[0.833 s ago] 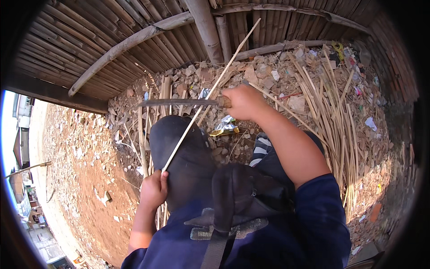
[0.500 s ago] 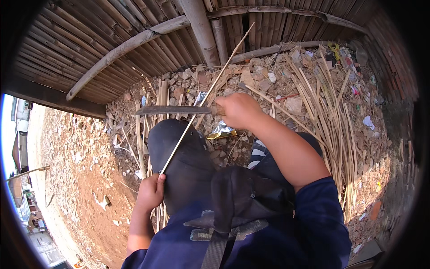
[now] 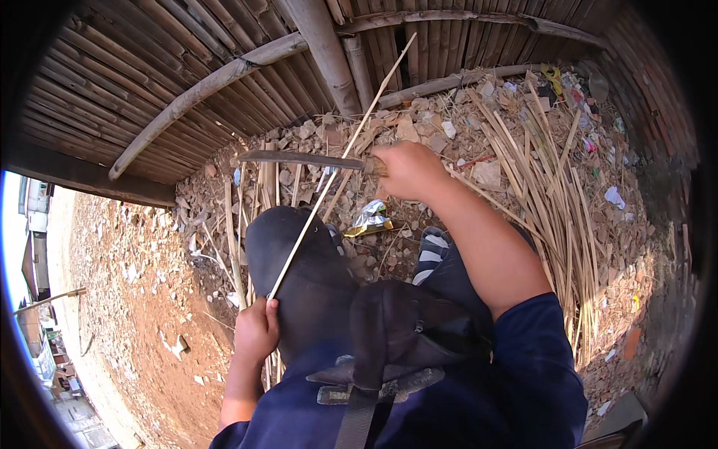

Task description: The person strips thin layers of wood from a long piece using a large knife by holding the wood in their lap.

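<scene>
My left hand (image 3: 256, 328) grips the lower end of a long thin bamboo strip (image 3: 302, 236) beside my left knee. The strip slants up and to the right, past my knee toward the slatted wall. In my right hand (image 3: 409, 170) is the wooden handle of a machete (image 3: 299, 158), held in a closed fist. Its dark, straight blade points left and lies across the upper half of the strip. Whether the edge bites into the strip cannot be made out.
Many cut bamboo strips (image 3: 553, 209) are heaped on the rubble to my right. More strips (image 3: 233, 232) stand by my left knee. A silver and yellow wrapper (image 3: 369, 219) lies between my feet. Ahead rises a bamboo slat wall (image 3: 187, 60) with round poles.
My right hand and the machete have moved farther up along the strip, away from me. My left hand has come slightly nearer to my body, still holding the strip.
</scene>
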A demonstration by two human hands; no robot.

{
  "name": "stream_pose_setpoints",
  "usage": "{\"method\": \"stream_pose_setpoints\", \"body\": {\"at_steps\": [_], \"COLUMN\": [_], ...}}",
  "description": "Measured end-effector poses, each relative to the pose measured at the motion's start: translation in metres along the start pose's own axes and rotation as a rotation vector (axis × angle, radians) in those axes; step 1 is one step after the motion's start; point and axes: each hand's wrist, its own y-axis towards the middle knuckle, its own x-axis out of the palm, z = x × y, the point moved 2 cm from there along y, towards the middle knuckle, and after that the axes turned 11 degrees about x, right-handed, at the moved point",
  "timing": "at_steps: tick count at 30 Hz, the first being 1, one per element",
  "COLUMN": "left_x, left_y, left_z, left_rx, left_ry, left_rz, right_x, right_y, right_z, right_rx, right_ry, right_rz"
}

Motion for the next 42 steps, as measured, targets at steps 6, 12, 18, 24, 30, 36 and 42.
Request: {"method": "stream_pose_setpoints", "body": {"at_steps": [6, 12, 18, 24, 30, 36, 42], "left_x": [0.004, 0.000, -0.004, -0.005, -0.015, -0.016, -0.014], "left_y": [-0.003, -0.004, 0.001, -0.001, 0.007, 0.010, 0.006], "left_z": [-0.002, -0.001, 0.000, -0.001, -0.018, -0.014, -0.011], "left_rx": [0.010, 0.034, 0.038, 0.042, 0.023, -0.007, 0.022], "left_ry": [0.043, 0.058, 0.017, 0.015, -0.233, -0.274, -0.189], "left_rz": [0.023, 0.027, -0.009, -0.004, -0.134, -0.177, -0.111], "right_x": [0.000, -0.004, 0.001, -0.009, -0.002, 0.005, 0.014], "right_y": [0.031, 0.011, 0.038, 0.032, 0.008, 0.015, -0.015], "right_z": [0.039, 0.016, 0.060, 0.051, 0.008, 0.022, -0.028], "right_rx": [0.066, 0.038, 0.132, 0.222, -0.132, 0.005, -0.269], "right_ry": [0.077, 0.010, 0.158, 0.228, -0.225, 0.043, -0.227], "right_rz": [0.020, 0.023, 0.102, 0.167, -0.076, 0.051, -0.182]}}
